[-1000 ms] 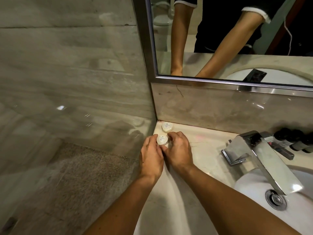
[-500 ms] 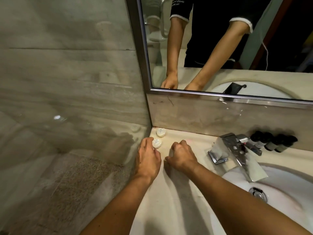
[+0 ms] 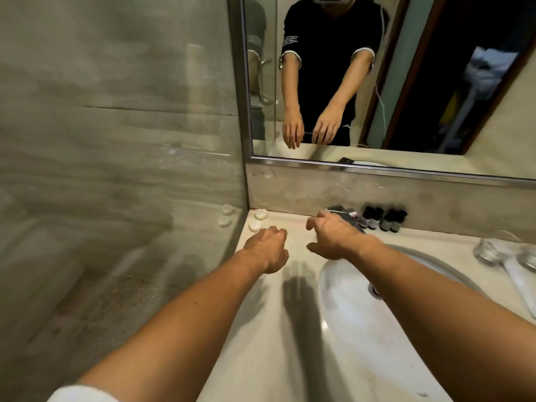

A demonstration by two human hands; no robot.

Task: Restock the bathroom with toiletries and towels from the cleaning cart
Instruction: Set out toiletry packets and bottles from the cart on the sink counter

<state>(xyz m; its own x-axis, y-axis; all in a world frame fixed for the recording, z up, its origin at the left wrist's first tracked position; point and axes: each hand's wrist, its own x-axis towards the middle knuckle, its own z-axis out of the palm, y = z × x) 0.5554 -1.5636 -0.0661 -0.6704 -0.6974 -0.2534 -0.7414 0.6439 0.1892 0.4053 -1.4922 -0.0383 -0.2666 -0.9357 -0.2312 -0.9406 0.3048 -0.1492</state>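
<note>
Both hands have come off the two small round containers (image 3: 258, 220) at centre frame. The left hand (image 3: 268, 248) now hovers just beside them, the right hand (image 3: 333, 236) further right, fingers loose, holding nothing.

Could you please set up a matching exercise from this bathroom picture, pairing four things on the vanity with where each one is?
Things:
1. two small white round soaps
2. dark little bottles
3. sink basin
4. clear wrapped items

Places:
A. in a row against the backsplash, right of the right hand
B. sunk into the counter under the right forearm
C. in the far left corner by the glass panel, just beyond the left hand
D. at the counter's right edge

Pairs: 1-C, 2-A, 3-B, 4-D
</note>
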